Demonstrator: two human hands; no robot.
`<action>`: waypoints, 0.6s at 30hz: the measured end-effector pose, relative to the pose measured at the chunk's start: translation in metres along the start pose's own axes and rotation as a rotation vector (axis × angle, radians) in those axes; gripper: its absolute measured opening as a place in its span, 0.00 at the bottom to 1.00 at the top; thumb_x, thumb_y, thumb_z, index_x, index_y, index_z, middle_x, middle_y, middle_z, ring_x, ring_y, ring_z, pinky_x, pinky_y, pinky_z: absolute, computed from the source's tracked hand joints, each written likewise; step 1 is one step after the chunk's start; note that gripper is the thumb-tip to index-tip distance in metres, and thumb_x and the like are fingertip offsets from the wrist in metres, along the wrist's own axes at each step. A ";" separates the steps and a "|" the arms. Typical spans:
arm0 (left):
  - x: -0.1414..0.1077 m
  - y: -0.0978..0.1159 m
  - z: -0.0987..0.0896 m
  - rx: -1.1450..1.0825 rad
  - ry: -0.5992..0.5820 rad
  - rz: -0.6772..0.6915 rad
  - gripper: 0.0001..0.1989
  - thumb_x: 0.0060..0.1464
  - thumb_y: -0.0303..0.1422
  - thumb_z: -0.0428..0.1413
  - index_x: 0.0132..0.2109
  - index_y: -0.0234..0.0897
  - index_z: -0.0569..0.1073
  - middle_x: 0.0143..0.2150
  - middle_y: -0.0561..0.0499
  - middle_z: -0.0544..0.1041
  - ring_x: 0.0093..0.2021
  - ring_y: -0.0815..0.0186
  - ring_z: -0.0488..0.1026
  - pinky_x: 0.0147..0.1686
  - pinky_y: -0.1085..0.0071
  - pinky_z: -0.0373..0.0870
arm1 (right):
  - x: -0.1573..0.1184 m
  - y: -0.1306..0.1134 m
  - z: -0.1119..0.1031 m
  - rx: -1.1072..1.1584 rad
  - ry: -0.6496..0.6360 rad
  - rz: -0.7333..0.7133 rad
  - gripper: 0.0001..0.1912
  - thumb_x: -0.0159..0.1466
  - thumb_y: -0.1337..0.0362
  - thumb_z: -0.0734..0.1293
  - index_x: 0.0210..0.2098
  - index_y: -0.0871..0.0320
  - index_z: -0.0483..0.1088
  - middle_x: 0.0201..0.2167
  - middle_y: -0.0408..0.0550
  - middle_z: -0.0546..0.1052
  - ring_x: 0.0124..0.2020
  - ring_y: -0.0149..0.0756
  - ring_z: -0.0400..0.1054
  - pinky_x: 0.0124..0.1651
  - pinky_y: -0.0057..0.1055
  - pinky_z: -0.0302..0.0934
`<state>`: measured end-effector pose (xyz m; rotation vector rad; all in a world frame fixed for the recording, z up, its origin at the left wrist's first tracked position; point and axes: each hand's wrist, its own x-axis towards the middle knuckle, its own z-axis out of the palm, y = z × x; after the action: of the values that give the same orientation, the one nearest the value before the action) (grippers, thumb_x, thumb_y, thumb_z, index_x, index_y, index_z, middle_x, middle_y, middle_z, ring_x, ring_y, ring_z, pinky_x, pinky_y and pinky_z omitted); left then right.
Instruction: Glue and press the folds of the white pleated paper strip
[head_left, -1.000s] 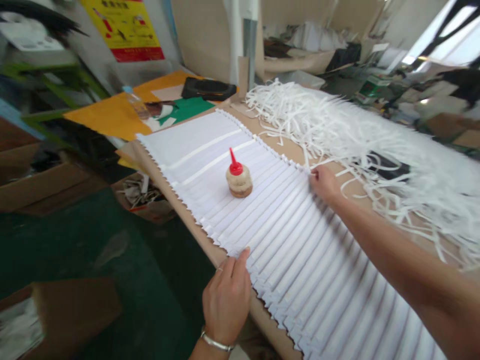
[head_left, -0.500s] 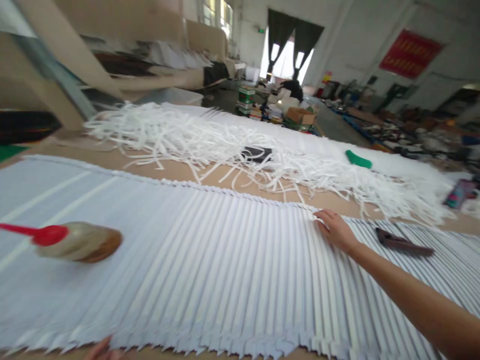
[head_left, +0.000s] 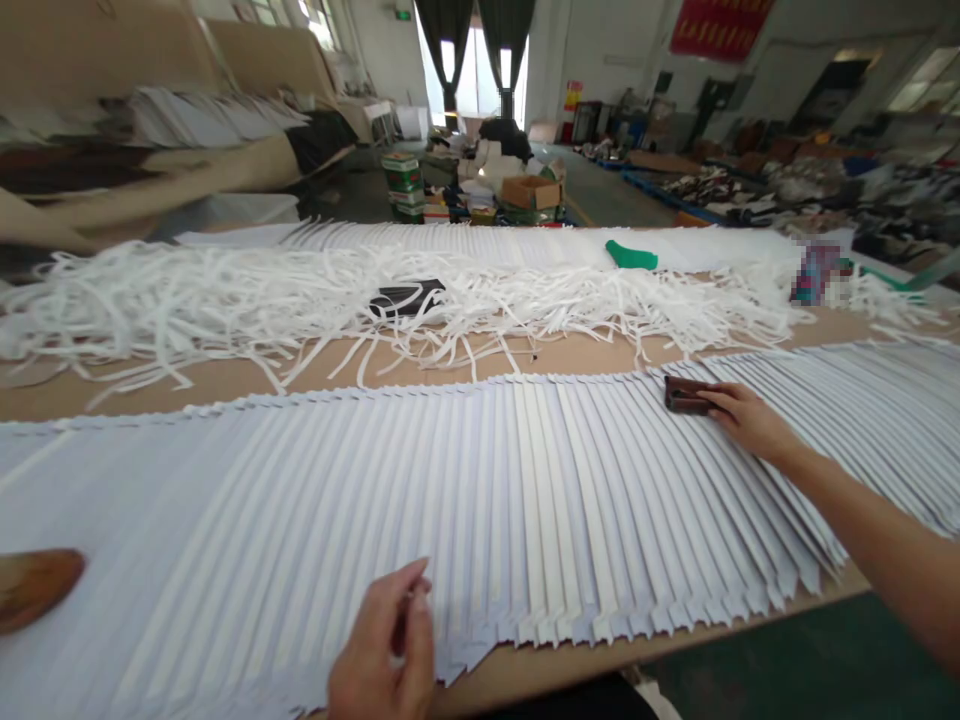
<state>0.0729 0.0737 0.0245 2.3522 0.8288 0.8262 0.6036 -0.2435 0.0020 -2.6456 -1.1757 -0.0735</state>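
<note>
apparently mid-crease, right hand point(head_left: 750, 420) clamps a dark brown tool point(head_left: 684, 395) on pleated white paper point(head_left: 450, 500), left hand point(head_left: 382, 640) curled, its grip unclear, with the spot further along seemingly next.

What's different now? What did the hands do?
The view swung right. The right hand moved along the paper and came onto the dark brown tool. The left hand lifted, fingers curled, over the near edge. The pleated white paper and the shredded white strips look unchanged.
</note>
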 end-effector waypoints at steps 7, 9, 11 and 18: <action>0.040 0.098 0.070 -0.334 -0.241 0.125 0.14 0.67 0.26 0.48 0.57 0.40 0.69 0.48 0.44 0.76 0.44 0.65 0.77 0.41 0.69 0.77 | -0.013 -0.065 -0.039 0.170 -0.024 -0.021 0.18 0.68 0.55 0.60 0.47 0.58 0.77 0.42 0.56 0.79 0.44 0.49 0.72 0.51 0.45 0.66; 0.053 0.119 0.086 -0.442 -0.274 0.018 0.22 0.64 0.30 0.54 0.64 0.39 0.64 0.58 0.38 0.73 0.51 0.61 0.75 0.43 0.66 0.77 | -0.028 -0.104 -0.056 0.468 -0.257 -0.039 0.19 0.69 0.51 0.62 0.52 0.54 0.75 0.44 0.51 0.80 0.44 0.44 0.74 0.48 0.38 0.68; 0.064 0.137 0.100 -0.611 -0.392 -0.096 0.32 0.59 0.34 0.61 0.67 0.39 0.60 0.63 0.37 0.70 0.59 0.58 0.72 0.51 0.63 0.75 | -0.044 -0.139 -0.069 0.732 -0.531 -0.061 0.20 0.71 0.50 0.61 0.53 0.54 0.74 0.43 0.49 0.80 0.42 0.42 0.74 0.43 0.34 0.69; 0.057 0.165 0.131 -0.823 -0.504 -0.435 0.12 0.60 0.41 0.59 0.39 0.35 0.76 0.35 0.49 0.79 0.37 0.63 0.74 0.39 0.68 0.73 | -0.099 -0.190 -0.055 0.638 -0.456 -0.252 0.36 0.69 0.51 0.66 0.73 0.49 0.53 0.59 0.56 0.72 0.54 0.46 0.71 0.55 0.41 0.69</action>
<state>0.2597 -0.0338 0.0586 1.4670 0.5858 0.2712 0.3996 -0.2062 0.0789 -1.9868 -1.3672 0.7636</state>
